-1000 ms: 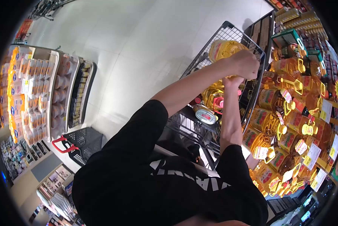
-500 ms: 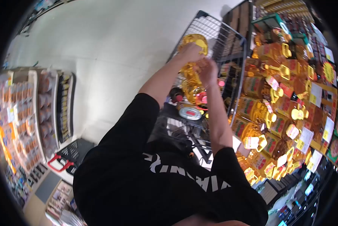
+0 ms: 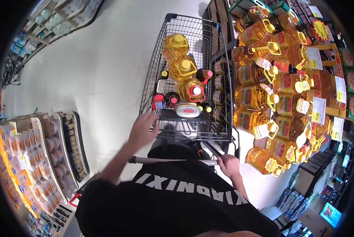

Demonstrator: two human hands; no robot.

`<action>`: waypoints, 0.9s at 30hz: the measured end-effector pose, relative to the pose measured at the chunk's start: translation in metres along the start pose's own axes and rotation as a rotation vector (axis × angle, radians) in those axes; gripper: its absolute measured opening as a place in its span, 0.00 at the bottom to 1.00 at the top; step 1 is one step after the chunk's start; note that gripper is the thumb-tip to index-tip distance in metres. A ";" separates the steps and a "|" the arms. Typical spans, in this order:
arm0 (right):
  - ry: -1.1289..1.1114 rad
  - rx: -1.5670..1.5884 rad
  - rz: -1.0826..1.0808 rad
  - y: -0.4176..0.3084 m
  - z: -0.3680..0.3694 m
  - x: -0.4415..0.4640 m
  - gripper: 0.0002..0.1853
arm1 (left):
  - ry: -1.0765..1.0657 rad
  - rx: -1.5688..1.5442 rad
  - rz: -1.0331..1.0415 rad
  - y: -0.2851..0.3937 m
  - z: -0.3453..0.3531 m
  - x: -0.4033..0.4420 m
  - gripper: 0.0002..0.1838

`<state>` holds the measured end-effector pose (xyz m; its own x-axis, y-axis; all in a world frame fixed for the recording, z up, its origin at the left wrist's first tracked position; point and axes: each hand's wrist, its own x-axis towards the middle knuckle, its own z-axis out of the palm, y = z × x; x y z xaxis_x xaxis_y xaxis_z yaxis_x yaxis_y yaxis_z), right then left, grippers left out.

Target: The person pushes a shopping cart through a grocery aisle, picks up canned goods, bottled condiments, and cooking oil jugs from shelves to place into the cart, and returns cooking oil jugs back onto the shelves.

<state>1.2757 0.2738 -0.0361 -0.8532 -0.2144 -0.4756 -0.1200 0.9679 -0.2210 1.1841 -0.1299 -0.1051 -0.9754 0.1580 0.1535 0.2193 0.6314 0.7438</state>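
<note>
My right hand [image 3: 228,164] is wrapped round the right end of the shopping cart's handle [image 3: 200,162]. Above and left of that bar hovers my left hand [image 3: 143,131], fingers apart with nothing in them, just outside the near left corner of the cart's wire basket [image 3: 143,87]. Inside stand three big jugs of yellow cooking oil: a far jug [image 3: 174,44], a middle jug [image 3: 182,67] and a near, red-handled jug [image 3: 190,90]. Around them are dark bottles with red caps, such as a bottle [image 3: 204,75], and a container with a silvery oval top [image 3: 187,110].
Stacked oil jugs [image 3: 252,96] with price cards fill the display close on the cart's right. Egg-like packs [image 3: 31,150] line a shelf at left. A basket with a red handle [image 3: 75,199] is near my left side. Pale floor [image 3: 106,79] runs along the cart's left.
Both hands have left the oil jug in the cart, which now stands at the basket's far end. My right hand has closed on the handle; my left has drawn back towards me.
</note>
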 end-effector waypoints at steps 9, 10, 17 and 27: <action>-0.154 -0.184 0.111 -0.024 -0.026 0.064 0.40 | 0.056 0.439 0.022 0.006 0.008 -0.068 0.12; -0.134 -0.222 0.135 -0.025 -0.025 0.071 0.40 | 0.060 0.439 0.015 0.005 0.005 -0.063 0.12; 0.003 -0.192 0.157 -0.037 -0.043 0.121 0.38 | 0.276 0.442 0.077 -0.043 0.019 -0.019 0.11; -0.449 0.342 0.185 -0.038 -0.082 0.227 0.37 | 0.357 0.474 0.063 -0.087 -0.011 0.074 0.11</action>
<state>1.0449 0.1993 -0.0655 -0.5370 -0.1529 -0.8296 0.2443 0.9131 -0.3264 1.0927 -0.1813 -0.1511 -0.8889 -0.0072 0.4580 0.1816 0.9123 0.3670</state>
